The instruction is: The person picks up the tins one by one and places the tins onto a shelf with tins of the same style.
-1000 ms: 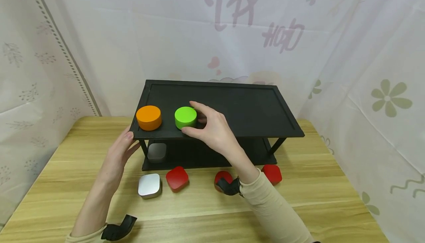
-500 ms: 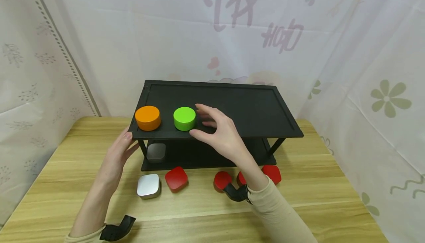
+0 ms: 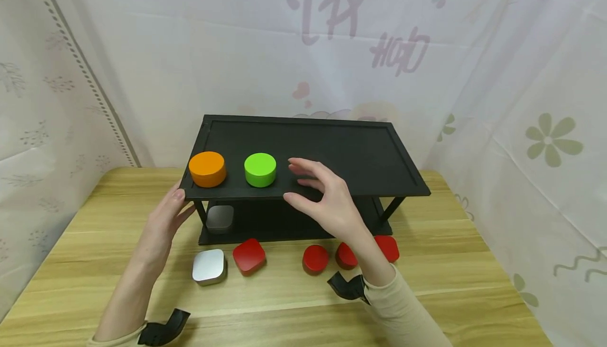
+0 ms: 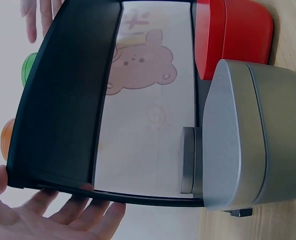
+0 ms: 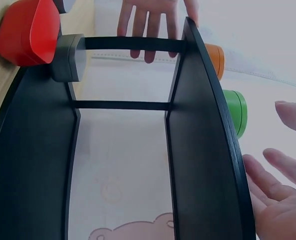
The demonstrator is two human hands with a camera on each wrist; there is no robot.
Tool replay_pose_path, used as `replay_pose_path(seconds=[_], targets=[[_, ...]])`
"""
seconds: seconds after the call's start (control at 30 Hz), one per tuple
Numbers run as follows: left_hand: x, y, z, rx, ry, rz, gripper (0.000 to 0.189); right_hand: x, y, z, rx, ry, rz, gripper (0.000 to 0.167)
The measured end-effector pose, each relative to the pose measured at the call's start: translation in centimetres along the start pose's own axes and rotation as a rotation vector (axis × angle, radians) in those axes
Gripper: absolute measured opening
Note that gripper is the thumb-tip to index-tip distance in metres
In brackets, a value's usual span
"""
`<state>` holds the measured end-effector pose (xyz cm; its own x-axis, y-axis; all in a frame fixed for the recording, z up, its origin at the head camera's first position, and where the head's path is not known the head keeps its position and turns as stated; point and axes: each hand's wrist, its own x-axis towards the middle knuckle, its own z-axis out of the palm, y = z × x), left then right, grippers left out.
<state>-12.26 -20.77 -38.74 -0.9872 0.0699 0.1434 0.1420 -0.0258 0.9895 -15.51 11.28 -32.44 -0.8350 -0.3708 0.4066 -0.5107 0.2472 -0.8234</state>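
Note:
A black two-tier rack (image 3: pixel 303 147) stands on the wooden table. My left hand (image 3: pixel 161 218) rests against its left end, thumb at the top board's front corner and the other fingers extended along the end frame. On the top board sit an orange round block (image 3: pixel 207 169) at the left and a green round block (image 3: pixel 260 170) to its right. My right hand (image 3: pixel 329 199) hovers to the right of the green block, apart from it, with nothing between its spread thumb and fingers. A dark grey rounded-square block (image 3: pixel 220 219) sits on the lower board at the left.
In front of the rack lie a silver rounded-square block (image 3: pixel 209 266), a red rounded-square block (image 3: pixel 249 256), a red round block (image 3: pixel 315 259) and further red pieces (image 3: pixel 388 248), partly behind my right forearm. A patterned cloth (image 3: pixel 256 47) hangs behind and at the sides.
My right hand has let go of the green block and drawn away to the right and toward me. The green block stays on the top board. My left hand keeps its place on the rack.

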Motion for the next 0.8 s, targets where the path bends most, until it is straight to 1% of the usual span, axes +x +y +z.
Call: replay_pose_path(seconds=[0.13,0.33,0.57,0.8], targets=[[0.0,-0.1,0.0,-0.002,-0.003,0.004,0.051,-0.6,0.1,-0.4,0.006,0.019,-0.024,0.057],[0.1,-0.1,0.0,-0.007,-0.005,0.011,0.049,-1.4,0.1,-0.7,0.001,0.043,-0.035,0.058],[0.1,-0.1,-0.1,-0.031,-0.008,0.032,0.047,-2.2,0.0,-1.0,-0.028,0.047,-0.043,0.060],[0.2,-0.3,-0.1,-0.019,-0.013,0.025,0.048,-3.2,0.1,-1.5,-0.023,0.050,-0.049,0.060]])
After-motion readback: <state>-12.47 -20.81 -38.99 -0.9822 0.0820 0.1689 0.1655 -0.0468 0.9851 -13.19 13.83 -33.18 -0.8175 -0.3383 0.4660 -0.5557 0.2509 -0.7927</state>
